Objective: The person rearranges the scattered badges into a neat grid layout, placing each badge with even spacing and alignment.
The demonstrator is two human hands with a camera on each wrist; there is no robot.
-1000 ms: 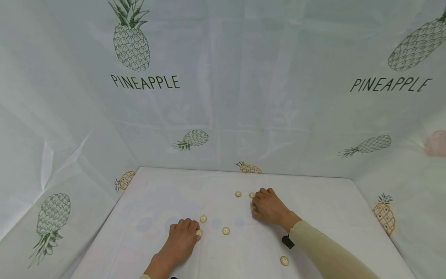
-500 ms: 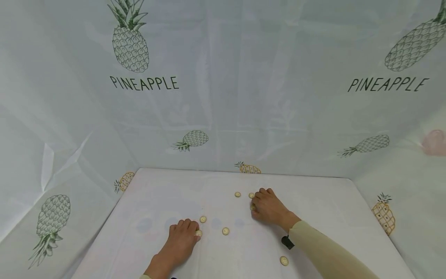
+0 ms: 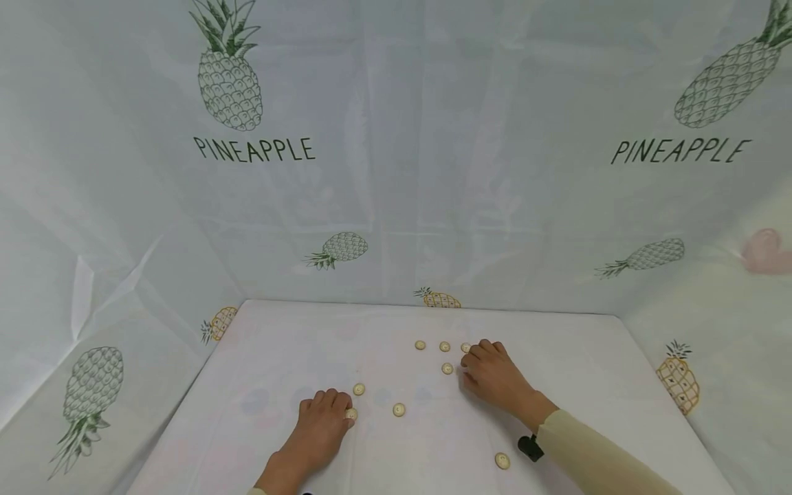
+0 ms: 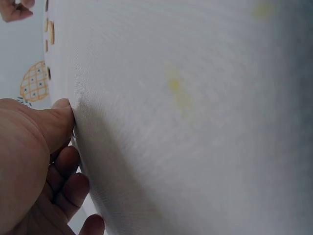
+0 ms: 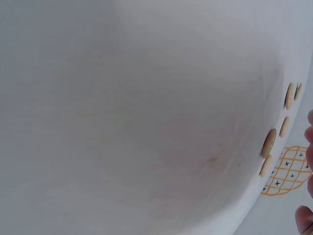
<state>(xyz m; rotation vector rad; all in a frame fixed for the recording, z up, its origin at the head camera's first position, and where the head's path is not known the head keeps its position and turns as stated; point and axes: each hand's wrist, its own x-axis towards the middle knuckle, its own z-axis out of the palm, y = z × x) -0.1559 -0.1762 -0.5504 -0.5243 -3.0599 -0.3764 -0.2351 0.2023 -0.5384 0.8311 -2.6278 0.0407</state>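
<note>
In the head view my left hand (image 3: 322, 421) rests on the white tabletop at the left, thumb and fingertips pinching a small pale round wooden disc (image 3: 351, 414). Just beyond it lies another disc (image 3: 359, 389). My right hand (image 3: 498, 375) is at the right, fingers loosely curled. Its fingertips overlap a third disc (image 3: 467, 348) in this view. Beside its thumb sits a disc (image 3: 447, 368) with a rim and marks on top. From the right wrist, the fingers (image 5: 310, 142) and thumb (image 5: 304, 219) show at the edge, apart, with nothing seen between them.
Two more discs, a far-left one (image 3: 420, 345) and its neighbour (image 3: 445, 346), lie in a row at the back. One disc (image 3: 399, 410) lies mid-table, another (image 3: 502, 460) near the right forearm. A pineapple-printed white sheet (image 3: 396, 172) hangs around the table (image 3: 284, 344).
My right hand has moved to the right, off the disc by its thumb. That disc and one at the back row's right end now show more fully. My left hand stays still.
</note>
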